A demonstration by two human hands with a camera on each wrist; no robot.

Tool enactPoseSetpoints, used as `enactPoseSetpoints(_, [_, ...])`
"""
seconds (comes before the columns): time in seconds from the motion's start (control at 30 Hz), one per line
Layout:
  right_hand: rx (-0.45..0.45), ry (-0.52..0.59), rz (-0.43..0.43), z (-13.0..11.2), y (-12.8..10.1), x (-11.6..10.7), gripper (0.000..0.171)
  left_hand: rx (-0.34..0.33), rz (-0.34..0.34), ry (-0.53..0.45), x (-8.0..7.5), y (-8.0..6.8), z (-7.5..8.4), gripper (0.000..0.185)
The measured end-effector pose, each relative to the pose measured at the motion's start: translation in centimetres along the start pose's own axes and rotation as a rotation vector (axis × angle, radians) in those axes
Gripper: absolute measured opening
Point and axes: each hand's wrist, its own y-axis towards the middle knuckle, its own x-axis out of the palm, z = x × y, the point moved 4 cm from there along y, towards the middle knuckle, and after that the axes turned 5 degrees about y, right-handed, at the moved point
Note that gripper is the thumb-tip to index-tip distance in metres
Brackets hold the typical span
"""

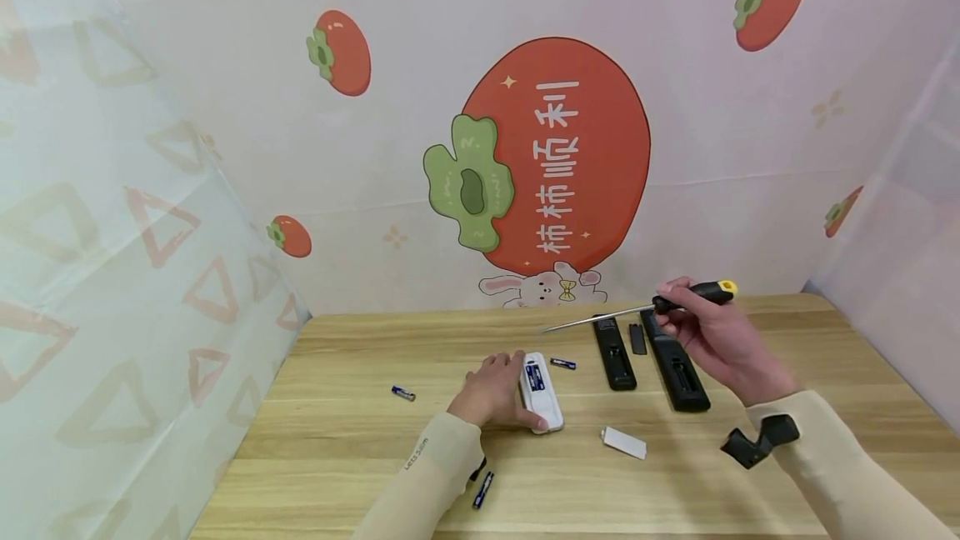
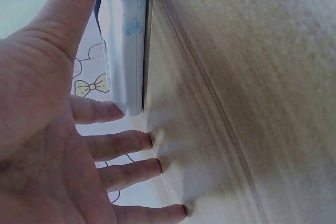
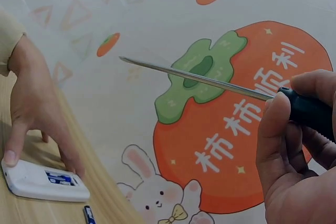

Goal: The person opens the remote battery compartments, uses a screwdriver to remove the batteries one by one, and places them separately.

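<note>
The left hand [image 1: 491, 390] rests on the counter [image 1: 360, 440], fingers straight, thumb and index finger against the sides of a white remote [image 1: 542, 391]. The remote lies back side up near the counter's middle, with a battery in its open compartment. The right hand [image 1: 723, 344] grips the black handle of a screwdriver [image 1: 645, 309], held above the counter with the shaft pointing left. Two black remotes [image 1: 652, 352] lie beneath the right hand. A white battery cover [image 1: 624, 442] lies just right of the white remote. Loose batteries [image 1: 402, 393] lie apart on the counter.
</note>
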Motion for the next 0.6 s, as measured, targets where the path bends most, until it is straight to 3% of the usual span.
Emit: enactPoseSetpoints(0.6, [-0.042,0.009,-0.056,0.68,-0.37,0.04,0.02,-0.001,0.004,0.007,0.24,0.22,-0.08,0.117])
